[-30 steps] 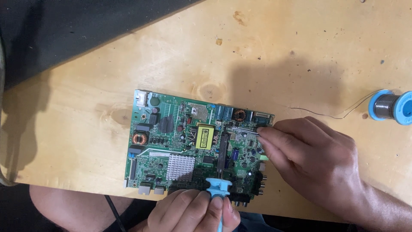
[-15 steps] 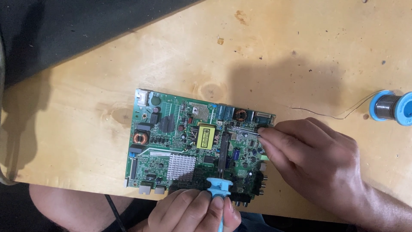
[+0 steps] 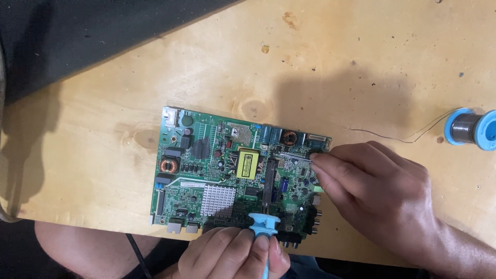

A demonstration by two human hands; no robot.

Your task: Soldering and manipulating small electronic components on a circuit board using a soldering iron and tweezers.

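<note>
A green circuit board (image 3: 206,170) lies flat on a pale wooden table (image 3: 320,67). It carries a yellow transformer, a silver heat sink, a copper coil and several capacitors. My left hand (image 3: 235,256) at the bottom edge grips a soldering iron (image 3: 264,227) with a blue collar; its dark tip reaches up over the middle of the board. My right hand (image 3: 380,199) rests on the board's right side and pinches thin metal tweezers (image 3: 292,156), whose points lie near the upper middle of the board.
A blue spool of solder wire (image 3: 471,128) sits at the right edge, with a loose strand trailing left towards the board. A dark surface (image 3: 77,31) lies beyond the table's far left corner. A black cable hangs below the near edge.
</note>
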